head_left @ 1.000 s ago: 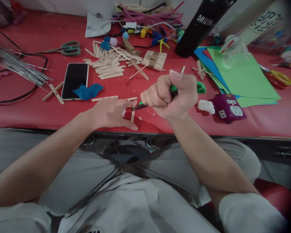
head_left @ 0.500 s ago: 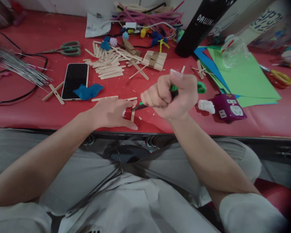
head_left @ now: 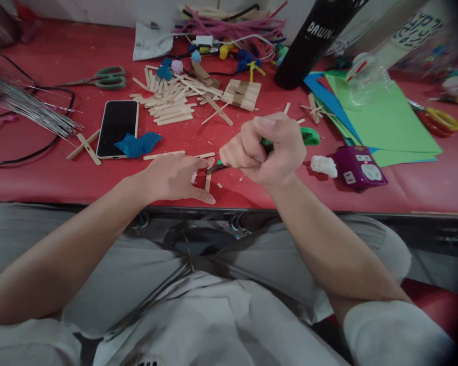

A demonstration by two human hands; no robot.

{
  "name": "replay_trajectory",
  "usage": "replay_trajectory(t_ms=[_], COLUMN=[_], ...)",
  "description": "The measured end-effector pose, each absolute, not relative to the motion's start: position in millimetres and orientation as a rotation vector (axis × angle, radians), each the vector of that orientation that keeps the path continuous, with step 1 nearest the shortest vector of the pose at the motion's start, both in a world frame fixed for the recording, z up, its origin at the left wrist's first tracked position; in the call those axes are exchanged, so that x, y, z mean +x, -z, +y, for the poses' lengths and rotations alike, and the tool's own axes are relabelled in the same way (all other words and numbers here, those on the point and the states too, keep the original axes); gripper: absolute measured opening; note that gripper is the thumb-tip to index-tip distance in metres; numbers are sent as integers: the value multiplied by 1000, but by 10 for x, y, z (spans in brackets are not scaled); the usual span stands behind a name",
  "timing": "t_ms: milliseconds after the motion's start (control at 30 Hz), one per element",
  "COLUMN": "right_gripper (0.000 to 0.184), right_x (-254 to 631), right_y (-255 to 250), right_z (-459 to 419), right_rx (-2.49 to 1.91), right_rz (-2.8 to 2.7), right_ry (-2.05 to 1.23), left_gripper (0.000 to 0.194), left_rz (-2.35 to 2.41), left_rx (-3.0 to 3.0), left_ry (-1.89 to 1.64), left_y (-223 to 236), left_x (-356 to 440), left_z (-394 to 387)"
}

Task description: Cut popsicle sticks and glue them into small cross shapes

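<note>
My left hand (head_left: 171,175) lies low over the red tabletop, with index finger and thumb spread around a short wooden craft stick (head_left: 208,180), steadying it at its two ends. My right hand (head_left: 265,147) is closed in a fist around green-handled scissors (head_left: 310,135). A green handle loop sticks out behind the fist, while the dark blade tip points left and meets the craft stick between my left thumb and finger. The fist hides most of the scissors. Small wood chips are scattered beside the stick.
Behind my hands lies a pile of craft sticks (head_left: 171,104). A phone (head_left: 117,127) with blue scrap (head_left: 139,144) is at left, near green scissors (head_left: 109,79) and wires (head_left: 34,109). A purple adapter (head_left: 361,169), coloured paper (head_left: 381,117) and a black bottle (head_left: 311,46) stand at right.
My right fist has shifted slightly left and turned a little, along with the scissors. The left hand and the craft stick stay in place.
</note>
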State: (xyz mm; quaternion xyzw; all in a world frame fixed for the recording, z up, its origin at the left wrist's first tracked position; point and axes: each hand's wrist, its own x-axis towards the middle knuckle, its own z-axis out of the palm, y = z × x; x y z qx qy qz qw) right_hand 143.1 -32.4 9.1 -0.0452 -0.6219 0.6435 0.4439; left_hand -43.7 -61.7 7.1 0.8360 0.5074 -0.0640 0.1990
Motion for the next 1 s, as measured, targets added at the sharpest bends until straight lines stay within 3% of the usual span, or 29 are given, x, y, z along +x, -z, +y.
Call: replay_trajectory(t_ms=[333,600,1000], right_gripper=[62,62,61], right_x=[1549,1616,1488], right_y=[-109,-122,-72], right_z=[-307,-303,-258], right_rx=[-191,-327,-86], right_rz=[-1572,-1561,-1547], right_ry=[-1624,-1593,-1646], left_gripper=[97,91,99], left_rz=[1431,1456,1410], left_rx=[2287,2249,2314], left_ry=[194,204,168], left_y=[-111,-134,-62], left_x=[-426,-403,-447], left_z=[-642,-653,-630])
